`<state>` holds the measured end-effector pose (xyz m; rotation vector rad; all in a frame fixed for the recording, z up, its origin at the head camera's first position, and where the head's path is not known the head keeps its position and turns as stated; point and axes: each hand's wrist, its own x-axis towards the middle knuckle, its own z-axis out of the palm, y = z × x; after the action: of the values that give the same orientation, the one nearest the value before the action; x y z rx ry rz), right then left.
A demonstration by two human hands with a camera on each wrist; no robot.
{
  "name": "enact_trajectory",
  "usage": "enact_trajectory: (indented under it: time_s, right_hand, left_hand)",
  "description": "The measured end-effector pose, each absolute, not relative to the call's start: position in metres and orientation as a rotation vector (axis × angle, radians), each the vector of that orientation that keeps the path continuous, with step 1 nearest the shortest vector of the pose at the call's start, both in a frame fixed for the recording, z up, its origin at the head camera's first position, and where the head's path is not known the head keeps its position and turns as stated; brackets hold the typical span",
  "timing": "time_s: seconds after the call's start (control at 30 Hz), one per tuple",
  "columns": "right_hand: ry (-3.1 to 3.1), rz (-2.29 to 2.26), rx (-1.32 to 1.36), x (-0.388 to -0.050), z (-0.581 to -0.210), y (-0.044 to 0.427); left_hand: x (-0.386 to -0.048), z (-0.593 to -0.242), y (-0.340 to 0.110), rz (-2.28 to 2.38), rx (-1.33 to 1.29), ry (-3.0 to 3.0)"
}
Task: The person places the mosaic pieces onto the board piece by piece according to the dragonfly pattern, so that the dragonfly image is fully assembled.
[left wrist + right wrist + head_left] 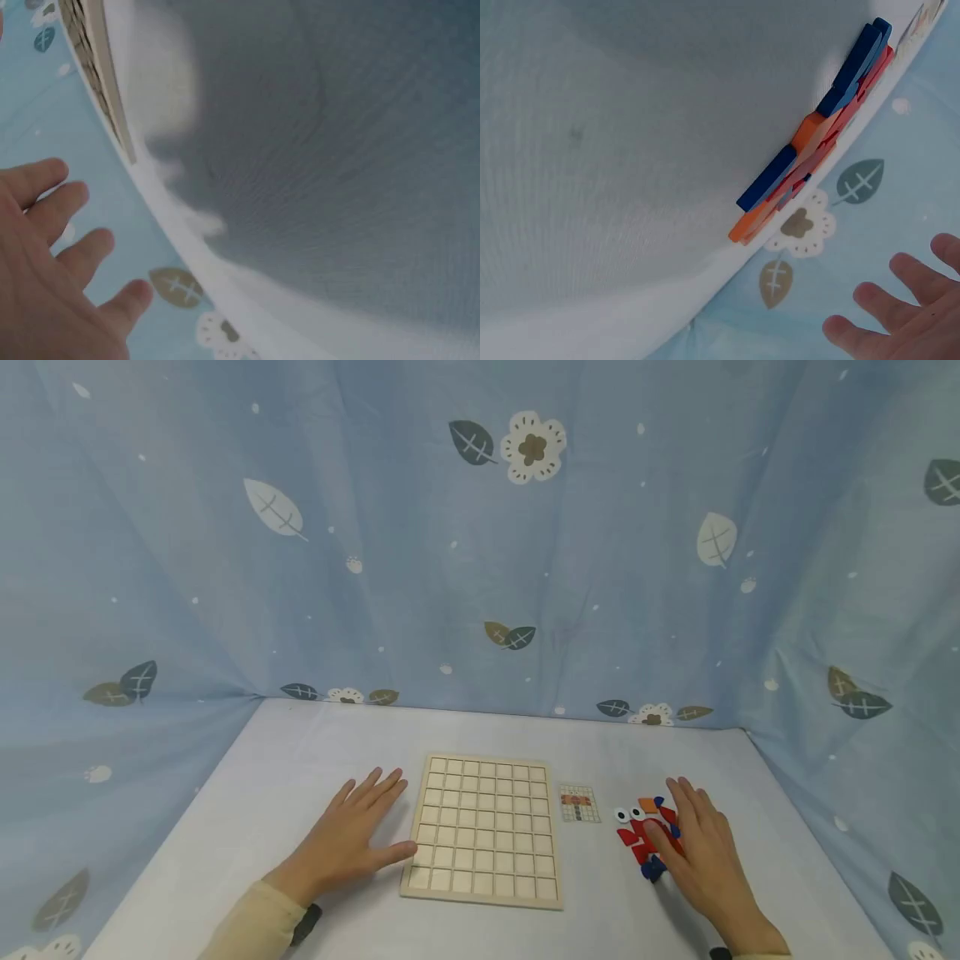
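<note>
A square wooden grid board (pixel 484 828) lies on the white table between the hands. My left hand (pixel 348 839) is spread at its left side, with the thumb tip at the board's left edge; whether it touches cannot be told. My right hand (pixel 705 852) has straight fingers and hovers over or beside a small pile of red, blue and orange pieces (pixel 639 852), partly hiding it. Two round white eye pieces (pixel 622 815) lie at the pile's upper left. In the right wrist view the fingers (pixel 881 307) are apart from the flat pieces (pixel 802 142). Neither hand holds anything.
A small card (pixel 579 802) with a printed grid picture lies between the board and the pile. The white table (pixel 337 735) ends at a blue curtain (pixel 405 568) with leaves and flowers, which surrounds the back and sides.
</note>
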<state>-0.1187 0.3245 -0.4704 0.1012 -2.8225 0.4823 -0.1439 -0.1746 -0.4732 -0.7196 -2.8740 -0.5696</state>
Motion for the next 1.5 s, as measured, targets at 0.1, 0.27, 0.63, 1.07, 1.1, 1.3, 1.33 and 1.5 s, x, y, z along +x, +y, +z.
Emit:
enact_trajectory:
  time_s: [0.1, 0.27, 0.63, 1.07, 1.1, 1.3, 1.33, 1.5]
  right_hand:
    - [-2.825, 0.505, 0.099, -0.12, -0.471, 0.323]
    - [-2.812, 0.535, 0.121, -0.123, -0.472, 0.322]
    - [-2.796, 0.502, 0.168, -0.126, -0.474, 0.318]
    - [-2.94, 0.562, 0.247, -0.146, -0.478, 0.324]
    - [-2.945, 0.566, 0.26, -0.147, -0.477, 0.325]
    - [-2.976, 0.56, 0.329, -0.156, -0.478, 0.327]
    - [-2.984, 0.565, 0.334, -0.158, -0.478, 0.327]
    - [-3.018, 0.597, 0.4, -0.167, -0.477, 0.329]
  left_hand:
    - [-0.144, -0.477, -0.173, -0.592, -0.77, -2.908]
    - [-0.141, -0.483, -0.173, -0.588, -0.855, -2.924]
    - [-0.132, -0.487, -0.171, -0.476, -0.967, -2.97]
    - [-0.131, -0.484, -0.169, -0.442, -0.983, -3.018]
    - [-0.131, -0.484, -0.169, -0.442, -0.984, -3.02]
    - [-0.131, -0.481, -0.169, -0.431, -0.985, -3.037]
    - [-0.131, -0.48, -0.169, -0.43, -0.983, -3.041]
    - [-0.131, -0.478, -0.168, -0.421, -0.969, -3.055]
